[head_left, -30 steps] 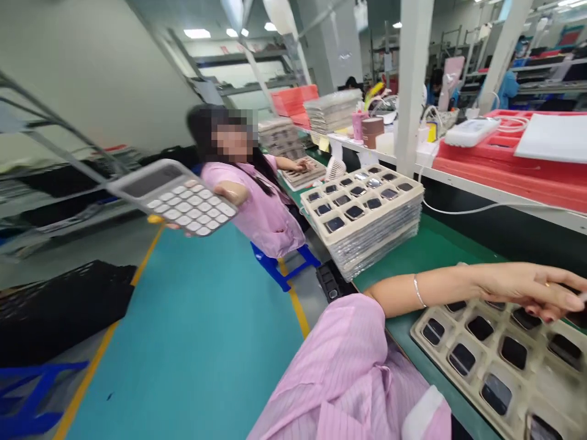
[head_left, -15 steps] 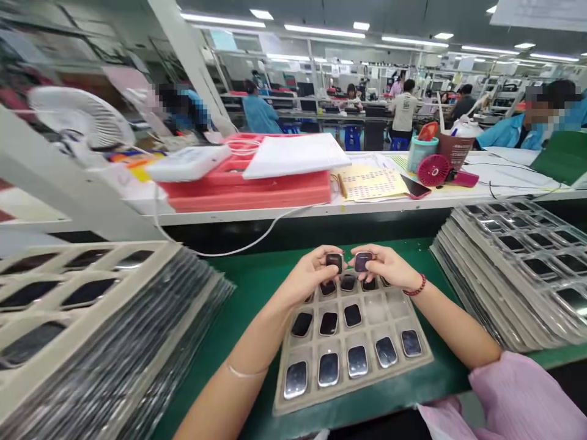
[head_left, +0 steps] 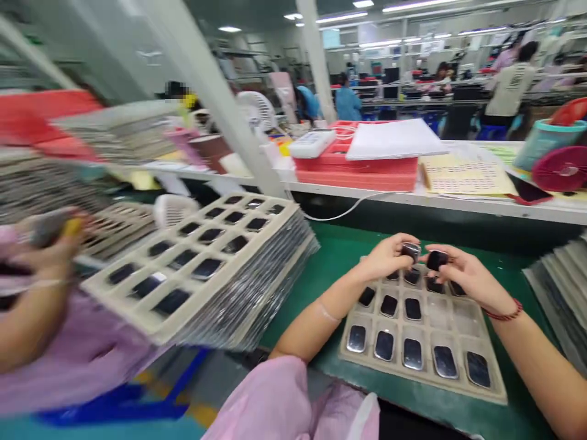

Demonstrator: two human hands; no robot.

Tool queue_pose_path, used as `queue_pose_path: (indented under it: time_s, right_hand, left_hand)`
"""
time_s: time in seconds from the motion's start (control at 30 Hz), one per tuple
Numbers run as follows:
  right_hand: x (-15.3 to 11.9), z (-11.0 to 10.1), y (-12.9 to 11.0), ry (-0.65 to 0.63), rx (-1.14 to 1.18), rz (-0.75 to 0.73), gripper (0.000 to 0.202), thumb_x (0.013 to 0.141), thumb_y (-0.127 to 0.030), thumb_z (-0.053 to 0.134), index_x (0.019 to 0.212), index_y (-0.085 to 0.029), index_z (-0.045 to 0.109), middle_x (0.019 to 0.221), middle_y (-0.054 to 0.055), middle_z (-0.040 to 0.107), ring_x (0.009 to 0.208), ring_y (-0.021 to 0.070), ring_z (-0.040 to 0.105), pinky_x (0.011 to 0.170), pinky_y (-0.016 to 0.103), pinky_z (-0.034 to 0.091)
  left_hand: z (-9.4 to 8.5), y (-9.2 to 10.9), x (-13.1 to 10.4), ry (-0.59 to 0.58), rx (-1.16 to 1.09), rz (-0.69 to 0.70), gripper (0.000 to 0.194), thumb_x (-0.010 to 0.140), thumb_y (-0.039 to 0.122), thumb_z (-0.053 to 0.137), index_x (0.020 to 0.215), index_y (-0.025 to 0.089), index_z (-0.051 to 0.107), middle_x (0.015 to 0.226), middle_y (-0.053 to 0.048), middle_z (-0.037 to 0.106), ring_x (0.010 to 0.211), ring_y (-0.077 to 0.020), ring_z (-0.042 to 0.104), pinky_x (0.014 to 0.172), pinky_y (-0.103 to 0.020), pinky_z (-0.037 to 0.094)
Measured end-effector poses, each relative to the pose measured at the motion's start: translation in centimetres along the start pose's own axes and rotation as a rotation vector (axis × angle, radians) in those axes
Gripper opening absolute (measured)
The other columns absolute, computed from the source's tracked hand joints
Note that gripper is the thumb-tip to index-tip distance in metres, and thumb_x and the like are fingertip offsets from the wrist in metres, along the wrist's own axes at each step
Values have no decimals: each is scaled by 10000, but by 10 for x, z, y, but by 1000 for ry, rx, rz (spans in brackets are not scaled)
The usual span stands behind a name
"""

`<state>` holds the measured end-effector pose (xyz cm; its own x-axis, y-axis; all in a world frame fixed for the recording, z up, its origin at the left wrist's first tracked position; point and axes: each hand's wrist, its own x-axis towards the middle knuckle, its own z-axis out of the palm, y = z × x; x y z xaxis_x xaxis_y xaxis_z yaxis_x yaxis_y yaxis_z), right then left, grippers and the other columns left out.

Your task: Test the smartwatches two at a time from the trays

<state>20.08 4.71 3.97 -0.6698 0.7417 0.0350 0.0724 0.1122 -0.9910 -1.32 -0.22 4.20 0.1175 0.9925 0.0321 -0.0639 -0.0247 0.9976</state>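
My left hand [head_left: 389, 256] pinches a dark, rounded-square watch-like piece [head_left: 411, 251] with a shiny rim. Close beside it, my right hand [head_left: 463, 272] grips a similar dark piece [head_left: 436, 260]. Both hands hover over the far edge of a beige compartment tray [head_left: 394, 362] on the green mat. Its front row is filled with dark-faced pieces [head_left: 413, 353]. The middle row has several pieces at the left and empty pockets at the right. Far-row pieces are partly hidden under my hands.
A tall stack of filled trays [head_left: 238, 287] stands left; another stack [head_left: 559, 299] is at the right edge. Beyond runs a white shelf [head_left: 468, 198] with red foam trays [head_left: 355, 174] and papers. A co-worker's hand [head_left: 57, 244] shows at far left.
The view has swung left, bringing the left stack and a co-worker into sight. The piece in my left hand is now tilted. Both hands still hold their pieces above the tray.
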Motion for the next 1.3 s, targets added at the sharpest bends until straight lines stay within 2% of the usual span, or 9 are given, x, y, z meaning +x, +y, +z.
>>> queue_pose_path:
  time_s: [0.17,0.3,0.53,0.67,0.77,0.9,1.07,1.17,1.3]
  right_hand:
    - [2,-13,9,27,-120,100,487,823,-445,696,1252,-230,617,1232,119,678,907,246,733,723,307,625]
    - [4,-28,21,-56,-323,80,433,847,-547,643,1145,-234,673,1183,106,693,965,260,709,799,303,605]
    - [0,-59,27,-217,-614,23,303,868,-536,614,1001,-284,720,1205,135,689,1098,315,676,917,368,566]
    - [-7,-78,53,-146,-774,-14,274,830,-540,639,919,-300,739,1159,189,698,1031,354,696,867,447,567]
    - [-20,-88,73,-81,-864,45,251,784,-528,658,889,-319,748,1099,173,725,989,364,710,855,491,557]
    - [-47,-84,79,-34,-902,124,248,771,-528,641,885,-321,716,1076,156,736,951,352,725,765,453,579]
    - [-74,-60,72,13,-986,8,199,825,-473,573,864,-322,696,1002,151,739,944,360,714,789,488,572]
    - [-83,-49,72,35,-969,1,205,875,-443,549,966,-319,685,1062,148,732,926,351,713,759,481,567]
    - [-88,-42,78,141,-1004,37,256,899,-485,521,1034,-308,648,1100,112,727,744,306,698,661,460,557]
  left_hand:
    - [0,-9,7,-62,29,20,367,785,131,612,1152,150,606,822,-29,651,600,-105,614,563,-217,448]
    - [5,-23,11,-154,103,11,316,829,138,570,1139,156,628,904,-37,669,635,-100,631,637,-249,513]
    - [13,-27,13,-284,432,53,267,881,206,505,1101,178,655,969,-11,705,795,-137,695,831,-281,523]
    - [15,-21,7,-238,766,162,274,877,178,479,1062,196,680,1098,-35,715,1079,-202,641,930,-301,472]
    - [23,-20,3,-275,843,182,307,894,193,450,1106,189,672,1134,-41,719,1062,-209,641,882,-300,477]
    - [50,-33,9,-355,864,162,281,872,187,503,1110,190,652,1142,-30,718,1039,-210,651,820,-292,481]
    - [86,-56,19,-414,991,132,237,877,218,505,1064,174,644,1014,-99,726,935,-263,673,708,-335,482]
    - [88,-58,15,-377,1095,162,313,890,204,450,1137,139,630,997,-160,714,903,-304,676,654,-363,471]
    - [80,-53,10,-425,1072,140,249,869,179,482,1028,157,673,994,-127,717,898,-278,675,666,-351,487]
